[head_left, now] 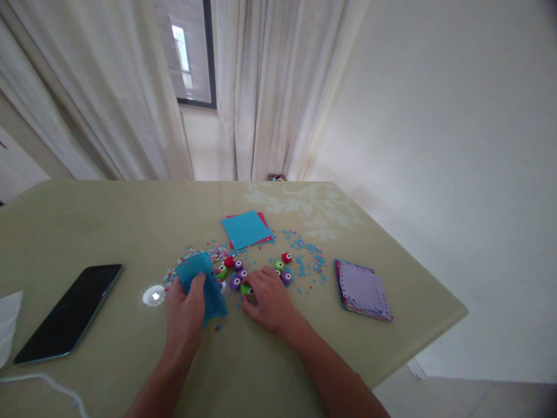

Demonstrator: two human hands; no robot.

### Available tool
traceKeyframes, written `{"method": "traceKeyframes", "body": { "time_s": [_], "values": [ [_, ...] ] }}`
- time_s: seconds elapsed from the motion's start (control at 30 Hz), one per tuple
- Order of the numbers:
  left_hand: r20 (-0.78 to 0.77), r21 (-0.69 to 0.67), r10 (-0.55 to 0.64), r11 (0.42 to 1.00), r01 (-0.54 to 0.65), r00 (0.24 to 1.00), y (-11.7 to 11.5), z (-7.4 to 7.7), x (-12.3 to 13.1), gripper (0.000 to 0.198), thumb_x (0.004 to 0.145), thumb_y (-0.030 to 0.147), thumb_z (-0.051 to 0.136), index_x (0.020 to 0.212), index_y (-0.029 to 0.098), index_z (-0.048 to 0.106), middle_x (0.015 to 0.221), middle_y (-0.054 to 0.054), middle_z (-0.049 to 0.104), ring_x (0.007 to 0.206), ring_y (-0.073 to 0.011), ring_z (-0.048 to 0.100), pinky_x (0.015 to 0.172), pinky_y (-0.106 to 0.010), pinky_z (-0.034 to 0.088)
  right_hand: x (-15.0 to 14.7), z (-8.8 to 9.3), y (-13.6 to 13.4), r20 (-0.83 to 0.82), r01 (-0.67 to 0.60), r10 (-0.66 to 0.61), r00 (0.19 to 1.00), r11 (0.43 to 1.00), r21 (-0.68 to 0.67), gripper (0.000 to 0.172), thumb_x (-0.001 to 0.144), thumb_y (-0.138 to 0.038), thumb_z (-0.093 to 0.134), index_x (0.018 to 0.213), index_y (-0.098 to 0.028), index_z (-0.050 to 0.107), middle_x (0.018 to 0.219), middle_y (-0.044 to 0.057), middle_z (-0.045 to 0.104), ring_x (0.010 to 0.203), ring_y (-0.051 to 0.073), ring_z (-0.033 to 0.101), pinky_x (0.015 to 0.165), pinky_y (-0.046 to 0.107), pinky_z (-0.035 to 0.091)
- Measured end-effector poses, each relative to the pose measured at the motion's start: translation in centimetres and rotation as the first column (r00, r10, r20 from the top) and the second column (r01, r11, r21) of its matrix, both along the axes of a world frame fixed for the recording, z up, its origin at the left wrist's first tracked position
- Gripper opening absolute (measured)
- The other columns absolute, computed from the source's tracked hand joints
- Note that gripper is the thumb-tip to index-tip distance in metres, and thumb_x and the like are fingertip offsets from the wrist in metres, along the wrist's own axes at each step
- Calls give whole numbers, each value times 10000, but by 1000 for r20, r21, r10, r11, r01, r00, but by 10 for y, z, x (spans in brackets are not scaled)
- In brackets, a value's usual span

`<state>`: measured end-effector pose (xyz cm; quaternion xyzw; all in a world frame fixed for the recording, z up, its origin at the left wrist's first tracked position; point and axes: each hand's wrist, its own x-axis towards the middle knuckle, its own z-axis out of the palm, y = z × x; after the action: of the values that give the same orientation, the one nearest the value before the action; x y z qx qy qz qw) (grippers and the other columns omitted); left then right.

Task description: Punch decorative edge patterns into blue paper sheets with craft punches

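My left hand (187,305) holds a blue sheet (212,290) tilted above the table, thumb on its near face; small holes line its edge. My right hand (268,299) rests on the table, thumb and fingers closed around a small green block with an eye-like white spot (246,289). Beside those fingers stand several similar small blocks: purple ones (235,283), a red one (228,262) and a green one (221,271). Just beyond the right hand are another red block (286,258), a green one (279,265) and a purple one (286,278).
Coloured paper bits (307,255) lie scattered around the blocks. Farther back, a blue square sheet (247,229) overlaps a red one. A stack of hole-edged squares (361,290) lies right. A dark-screened phone (69,313), white cable (43,377) and white paper (8,322) are left.
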<state>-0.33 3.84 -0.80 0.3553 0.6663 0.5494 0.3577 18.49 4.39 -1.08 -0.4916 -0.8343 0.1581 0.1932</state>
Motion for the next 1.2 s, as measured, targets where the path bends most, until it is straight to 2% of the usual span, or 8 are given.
{"method": "traceKeyframes", "body": {
  "time_s": [0.17, 0.37, 0.5, 0.63, 0.73, 0.87, 1.03, 1.2],
  "values": [
    [138, -15, 87, 996, -86, 987, -2, 9, 2, 263, 761, 458, 702, 813, 214, 619, 614, 64, 556, 486, -131, 491, 460, -258, 446, 1, 2, 1, 141, 84, -92, 986, 995, 62, 167, 929, -212, 682, 1090, -170, 695, 1141, 115, 705, 1098, 292, 586, 1014, 427, 450],
    [74, 29, 95, 995, -98, 993, -2, 10, 1, 258, 761, 459, 710, 808, 211, 654, 656, 39, 599, 521, -131, 514, 473, -242, 447, -12, -4, -3, 170, 3, -36, 985, 982, 191, 369, 973, -328, 712, 1326, -259, 632, 1333, 104, 657, 1179, 322, 560, 991, 469, 447],
    [-17, 38, 43, 998, -42, 999, -3, 5, 1, 301, 765, 496, 719, 815, 201, 685, 628, 34, 585, 512, -138, 504, 451, -241, 438, -16, -12, -1, 214, -65, 19, 977, 975, 212, 148, 1017, -237, 650, 1157, -230, 700, 1250, 89, 710, 1119, 290, 595, 962, 436, 463],
    [-78, 54, 5, 999, -1, 997, -5, 4, 4, 306, 782, 501, 719, 795, 197, 687, 628, 27, 600, 514, -137, 513, 455, -233, 442, -11, -12, 2, 104, -54, 38, 994, 986, 156, 207, 962, -238, 741, 1153, -179, 685, 1213, 113, 728, 1127, 288, 619, 993, 439, 479],
    [-70, 58, -9, 998, 13, 997, -7, 7, 8, 346, 779, 528, 732, 822, 186, 709, 630, 25, 617, 520, -143, 534, 467, -239, 466, -6, -6, 1, -186, 17, -7, 983, 999, 49, 222, 942, -255, 772, 1127, -185, 672, 1225, 111, 726, 1166, 271, 631, 1039, 438, 479],
    [-84, 63, -77, 995, 82, 994, -9, 12, 14, 389, 780, 569, 741, 819, 183, 725, 645, 7, 667, 538, -159, 580, 487, -249, 499, -1, 2, 3, -632, 125, -243, 736, 966, -226, 228, 924, -376, 774, 1049, -221, 663, 1028, 56, 748, 908, 202, 680, 832, 350, 538],
    [-167, 61, -179, 980, 191, 970, -14, 10, 22, 391, 795, 583, 735, 803, 192, 729, 638, 1, 681, 544, -175, 600, 487, -258, 502, -2, 5, 8, -812, 15, -465, 351, 870, -492, 466, 712, -449, 911, 1030, -240, 642, 838, -4, 712, 713, 167, 665, 638, 283, 524],
    [-225, 82, -233, 963, 257, 946, -17, 3, 25, 387, 816, 579, 723, 852, 197, 767, 660, 1, 691, 562, -176, 599, 509, -260, 491, -2, 9, 8, -792, -72, -507, 341, 826, -559, 564, 592, -398, 985, 1059, -216, 727, 702, -39, 674, 608, 134, 600, 581, 259, 468]
  ]
}}
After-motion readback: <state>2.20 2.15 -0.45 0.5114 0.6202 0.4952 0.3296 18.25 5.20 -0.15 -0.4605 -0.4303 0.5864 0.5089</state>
